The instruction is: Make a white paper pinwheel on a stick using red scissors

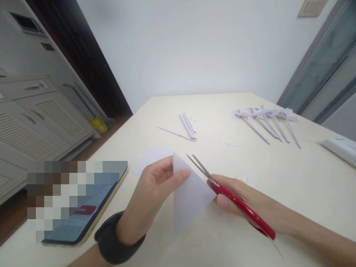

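My left hand (151, 193) pinches a folded white paper triangle (189, 196) by its upper left edge, thumb on top, holding it above the cream table (292, 185). A dark band wraps that wrist. My right hand (241, 202) grips red-handled scissors (236, 202). Their metal blades (198, 167) are parted and point up-left, just right of the paper's top corner. Another white sheet (150, 157) lies flat on the table behind my left hand.
A tablet (83, 211) with a blurred screen lies at the left table edge. Rolled paper sticks (188, 127) lie mid-table, and several paper pinwheels on sticks (267, 120) lie at the far right. A white object (340, 148) sits at the right edge. Cabinets stand at left.
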Tool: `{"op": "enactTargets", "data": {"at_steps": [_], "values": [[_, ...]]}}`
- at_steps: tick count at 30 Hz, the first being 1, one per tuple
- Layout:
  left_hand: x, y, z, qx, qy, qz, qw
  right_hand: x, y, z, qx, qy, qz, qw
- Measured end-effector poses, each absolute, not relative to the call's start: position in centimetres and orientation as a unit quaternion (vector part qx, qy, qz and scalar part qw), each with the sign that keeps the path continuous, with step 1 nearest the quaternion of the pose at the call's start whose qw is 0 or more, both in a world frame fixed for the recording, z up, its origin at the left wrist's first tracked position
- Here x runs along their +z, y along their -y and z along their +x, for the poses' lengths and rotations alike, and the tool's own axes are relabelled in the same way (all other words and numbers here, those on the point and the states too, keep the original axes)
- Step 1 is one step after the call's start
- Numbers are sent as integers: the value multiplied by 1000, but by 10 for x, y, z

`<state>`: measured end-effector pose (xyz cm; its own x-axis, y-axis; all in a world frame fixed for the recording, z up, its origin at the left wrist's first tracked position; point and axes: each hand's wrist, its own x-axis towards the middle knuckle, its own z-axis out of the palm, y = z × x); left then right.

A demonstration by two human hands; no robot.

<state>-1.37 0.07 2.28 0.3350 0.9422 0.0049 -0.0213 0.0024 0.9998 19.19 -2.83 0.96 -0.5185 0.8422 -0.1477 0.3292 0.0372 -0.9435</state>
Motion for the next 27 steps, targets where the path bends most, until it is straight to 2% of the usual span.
{"op": "enactTargets", "data": {"at_steps": [8, 27], "values": [[21, 2, -11, 390, -422, 587, 570, 15, 32, 186, 553, 677, -441, 201], [17, 1, -11, 395, -415, 574, 585, 3, 30, 184, 566, 666, -433, 219]]}}
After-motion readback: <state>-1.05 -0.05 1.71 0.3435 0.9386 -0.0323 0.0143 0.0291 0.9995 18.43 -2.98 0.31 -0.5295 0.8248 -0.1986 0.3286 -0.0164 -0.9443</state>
